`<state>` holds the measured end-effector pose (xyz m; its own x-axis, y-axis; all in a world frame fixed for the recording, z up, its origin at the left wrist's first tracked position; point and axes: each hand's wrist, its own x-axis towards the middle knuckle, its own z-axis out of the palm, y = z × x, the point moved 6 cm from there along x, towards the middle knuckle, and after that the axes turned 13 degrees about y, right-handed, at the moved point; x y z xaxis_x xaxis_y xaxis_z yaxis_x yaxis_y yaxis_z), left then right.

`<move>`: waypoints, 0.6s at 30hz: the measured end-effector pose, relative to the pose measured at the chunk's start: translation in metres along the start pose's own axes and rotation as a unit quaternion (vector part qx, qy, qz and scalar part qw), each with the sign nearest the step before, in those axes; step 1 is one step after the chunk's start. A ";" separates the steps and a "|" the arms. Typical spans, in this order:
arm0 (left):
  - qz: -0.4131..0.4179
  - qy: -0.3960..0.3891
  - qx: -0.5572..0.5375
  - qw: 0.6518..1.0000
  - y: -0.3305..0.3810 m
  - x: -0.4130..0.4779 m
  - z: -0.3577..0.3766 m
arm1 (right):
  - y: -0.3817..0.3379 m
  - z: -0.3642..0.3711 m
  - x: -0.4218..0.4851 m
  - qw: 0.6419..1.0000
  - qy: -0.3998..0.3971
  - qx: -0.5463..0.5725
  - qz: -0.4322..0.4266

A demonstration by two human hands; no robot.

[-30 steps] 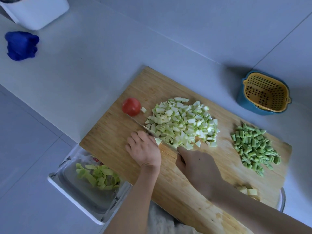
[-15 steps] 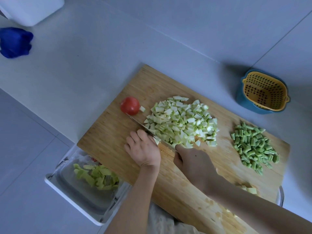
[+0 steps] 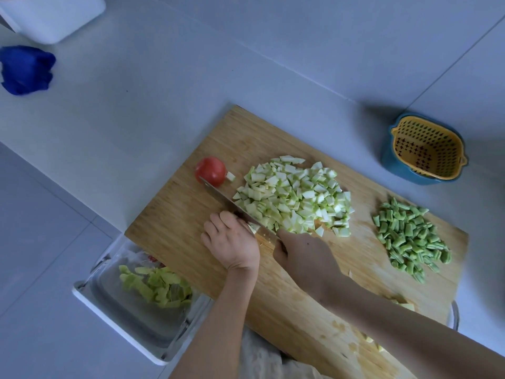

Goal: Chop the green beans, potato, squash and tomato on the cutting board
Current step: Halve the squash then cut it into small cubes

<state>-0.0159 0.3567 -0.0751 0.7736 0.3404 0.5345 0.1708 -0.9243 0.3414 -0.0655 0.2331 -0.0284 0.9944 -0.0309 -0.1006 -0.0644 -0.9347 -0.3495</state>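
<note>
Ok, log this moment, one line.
right hand grips knife | left hand curled beside knife | squash diced | green beans chopped | tomato whole

Counter: you are standing over a pale grey counter [image 3: 131,110] that is running diagonally across your view, its front edge cutting toward your lower right.
Wall: a pale tiled wall [image 3: 341,31] is rising behind the counter, with thin grout lines crossing it.
Floor: large pale tiles of the floor [image 3: 35,269] are showing at your lower left.
Light: cool, dim, bluish light is washing over everything.
</note>
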 end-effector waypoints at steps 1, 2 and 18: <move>-0.004 -0.005 0.001 1.000 0.000 0.001 0.000 | 0.001 0.002 0.003 1.000 0.002 0.012 0.000; -0.006 -0.006 0.002 1.000 0.000 0.002 0.000 | 0.004 0.002 0.004 1.000 0.005 0.028 0.000; -0.083 -0.035 -0.115 0.989 -0.021 -0.010 -0.013 | 0.016 -0.002 -0.003 1.000 -0.001 0.003 0.005</move>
<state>-0.0351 0.3754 -0.0777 0.7883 0.4636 0.4047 0.1615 -0.7904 0.5909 -0.0696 0.2172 -0.0319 0.9935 -0.0390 -0.1066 -0.0746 -0.9322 -0.3543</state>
